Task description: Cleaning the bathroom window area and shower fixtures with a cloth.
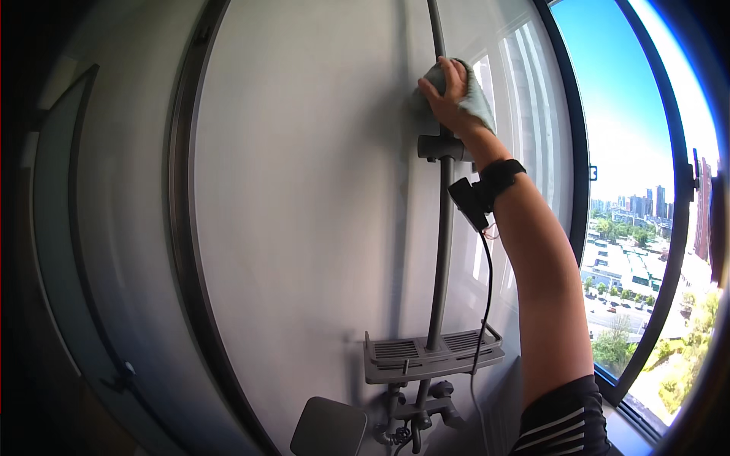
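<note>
My right hand [450, 94] presses a grey-green cloth [478, 100] around the dark vertical shower rail [446, 228], just above the round sliding bracket [436, 147]. Its fingers are spread over the cloth. A black strap with a small device [470, 202] sits on my right wrist, and a cable hangs from it. Lower on the rail is a slatted grey shelf [433, 367], with the shower mixer [425, 407] and its taps beneath. My left hand is out of view.
A flat dark square panel [329, 426] stands out at the lower middle. At the right is a black-framed window [678, 188] with a city view. A dark metal frame [185, 188] runs down the wall's left side, and a glass panel [54, 188] stands farther left.
</note>
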Demonstrator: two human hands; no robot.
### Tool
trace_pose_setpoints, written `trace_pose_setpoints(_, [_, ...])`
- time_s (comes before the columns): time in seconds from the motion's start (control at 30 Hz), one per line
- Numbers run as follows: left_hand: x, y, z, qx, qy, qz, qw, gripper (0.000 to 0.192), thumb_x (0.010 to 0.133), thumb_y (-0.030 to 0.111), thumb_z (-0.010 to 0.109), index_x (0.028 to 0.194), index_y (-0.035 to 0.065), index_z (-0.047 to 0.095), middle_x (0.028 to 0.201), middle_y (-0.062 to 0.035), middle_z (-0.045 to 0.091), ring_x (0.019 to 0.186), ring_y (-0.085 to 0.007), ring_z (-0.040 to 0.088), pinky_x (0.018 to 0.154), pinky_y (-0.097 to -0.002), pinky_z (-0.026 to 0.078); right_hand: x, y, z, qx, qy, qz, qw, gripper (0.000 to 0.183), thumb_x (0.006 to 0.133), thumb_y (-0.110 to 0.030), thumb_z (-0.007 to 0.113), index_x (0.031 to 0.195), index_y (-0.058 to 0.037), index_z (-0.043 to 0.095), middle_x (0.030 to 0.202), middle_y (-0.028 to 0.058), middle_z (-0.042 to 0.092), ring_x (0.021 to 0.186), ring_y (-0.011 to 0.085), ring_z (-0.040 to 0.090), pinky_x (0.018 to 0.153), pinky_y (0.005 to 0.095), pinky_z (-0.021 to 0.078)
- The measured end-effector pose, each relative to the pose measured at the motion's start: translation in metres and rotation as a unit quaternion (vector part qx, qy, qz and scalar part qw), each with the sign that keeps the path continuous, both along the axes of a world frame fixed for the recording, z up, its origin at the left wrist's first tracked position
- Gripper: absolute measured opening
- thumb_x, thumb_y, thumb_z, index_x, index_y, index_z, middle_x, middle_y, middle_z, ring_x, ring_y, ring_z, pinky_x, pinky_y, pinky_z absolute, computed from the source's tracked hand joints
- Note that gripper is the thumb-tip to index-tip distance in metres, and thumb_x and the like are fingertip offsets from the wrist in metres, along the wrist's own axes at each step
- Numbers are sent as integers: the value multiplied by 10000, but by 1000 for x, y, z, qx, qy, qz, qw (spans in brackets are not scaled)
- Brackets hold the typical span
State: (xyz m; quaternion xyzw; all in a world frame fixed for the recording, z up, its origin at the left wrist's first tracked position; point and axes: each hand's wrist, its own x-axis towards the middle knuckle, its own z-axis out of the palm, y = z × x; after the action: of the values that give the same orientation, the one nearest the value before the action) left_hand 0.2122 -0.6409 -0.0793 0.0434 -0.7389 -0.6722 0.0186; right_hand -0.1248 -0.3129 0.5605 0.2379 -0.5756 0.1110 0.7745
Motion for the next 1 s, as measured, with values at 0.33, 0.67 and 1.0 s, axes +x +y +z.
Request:
trace_pose_setpoints(0.33, [3,37,-13,42,35,68,996,532,654,329,815,1047,59,579,733,9,528,562,-109,481,478,-276,399,29,-24,-2,-94,-220,50,970,604,896,-472,491,1199,50,475,1214,262,503,1146,407,512,974,443,422])
trace_pose_setpoints(0.67, [-4,67,-17,89,28,81,992,586,743,224,766,1225,33,494,886,1,531,675,-105,490,586,-272,428,51,-5,-58,-30,-353,86,931,685,895,-264,544,1384,108,242,1273,334,441,1169,443,477,989,444,404])
trace_pose_setpoints(1.0, [-20,77,-16,136,1,19,990,672,783,79,713,1373,22,395,1115,-51,552,989,-167,546,850,-288,457,66,31,-103,179,-199,-99,958,502,888,-351,563,1350,-167,499,1315,208,439,1175,367,484,1011,566,324])
